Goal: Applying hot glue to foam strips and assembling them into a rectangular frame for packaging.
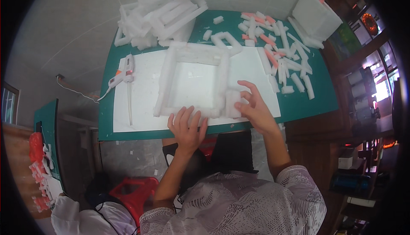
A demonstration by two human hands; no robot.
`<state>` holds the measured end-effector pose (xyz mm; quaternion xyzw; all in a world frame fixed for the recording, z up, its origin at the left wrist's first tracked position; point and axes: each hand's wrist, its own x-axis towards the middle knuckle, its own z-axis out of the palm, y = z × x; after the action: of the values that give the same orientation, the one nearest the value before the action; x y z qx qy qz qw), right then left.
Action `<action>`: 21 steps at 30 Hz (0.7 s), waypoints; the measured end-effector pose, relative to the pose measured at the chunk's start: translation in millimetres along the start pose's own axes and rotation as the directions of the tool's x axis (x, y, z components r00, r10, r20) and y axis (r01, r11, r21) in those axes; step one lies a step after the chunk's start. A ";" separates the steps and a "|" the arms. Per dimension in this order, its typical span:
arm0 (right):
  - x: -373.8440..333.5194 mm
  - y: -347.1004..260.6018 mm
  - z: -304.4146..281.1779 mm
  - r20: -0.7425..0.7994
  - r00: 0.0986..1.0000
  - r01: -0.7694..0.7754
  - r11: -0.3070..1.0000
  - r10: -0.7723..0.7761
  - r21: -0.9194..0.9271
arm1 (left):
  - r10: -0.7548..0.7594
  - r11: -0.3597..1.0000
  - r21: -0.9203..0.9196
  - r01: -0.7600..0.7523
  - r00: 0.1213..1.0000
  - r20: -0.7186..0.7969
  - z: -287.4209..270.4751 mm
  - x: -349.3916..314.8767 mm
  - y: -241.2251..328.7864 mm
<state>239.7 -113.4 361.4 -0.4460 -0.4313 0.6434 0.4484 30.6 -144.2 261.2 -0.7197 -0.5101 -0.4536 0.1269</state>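
Observation:
A rectangular white foam frame (164, 77) lies on a white sheet (143, 72) in front of me. My left hand (188, 126) is at the frame's near edge, its fingers stretched out and touching the foam. At the near right corner stands a small white foam block (232, 97), close against the frame's right side. My right hand (255, 109) grips this block from its right with thumb and fingers, the index finger raised off it. A white glue gun (128, 68) with a translucent glue stick lies left of the frame.
The green-topped table (314, 92) carries a tall pile of white foam frames (171, 13) at the back left. Several white and pink foam strips (282, 66) are scattered at the right. A white foam box (314, 15) stands at the back right. A red stool (139, 196) is lower left.

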 end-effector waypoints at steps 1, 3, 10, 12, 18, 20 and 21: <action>-2.9 4.7 4.7 -0.008 1.000 0.002 1.000 -0.001 0.002 | 0.005 1.000 -0.006 -0.005 1.000 0.003 -1.4 -1.4 -0.1; -5.3 11.5 11.0 -0.013 1.000 -0.007 1.000 0.007 -0.013 | -0.003 1.000 -0.020 0.003 1.000 0.002 -2.2 -3.2 0.9; -0.4 22.3 23.6 -0.140 0.984 0.082 0.973 -0.114 -0.215 | -0.009 1.000 -0.030 0.008 1.000 -0.014 -4.5 -2.2 0.1; -1.1 22.1 29.2 -0.160 0.975 0.105 0.958 -0.152 -0.265 | 0.001 1.000 -0.028 -0.002 1.000 -0.022 -3.6 -1.6 -0.4; 0.4 12.1 36.6 -0.187 0.970 0.088 0.938 -0.158 -0.336 | 0.004 1.000 -0.021 -0.005 1.000 -0.031 -3.4 -1.8 -2.5; 1.4 12.6 36.0 -0.185 0.970 0.084 0.936 -0.155 -0.343 | 0.002 1.000 -0.022 -0.002 1.000 -0.026 -4.2 -1.3 -1.3; 1.9 12.9 35.2 -0.175 0.972 0.090 0.936 -0.157 -0.340 | -0.001 1.000 -0.020 0.001 1.000 -0.022 -4.1 -1.0 -0.9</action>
<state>203.1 -120.0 356.8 -0.5488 -0.5129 0.4846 0.4483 27.6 -147.1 262.4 -0.7155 -0.5045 -0.4667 0.1252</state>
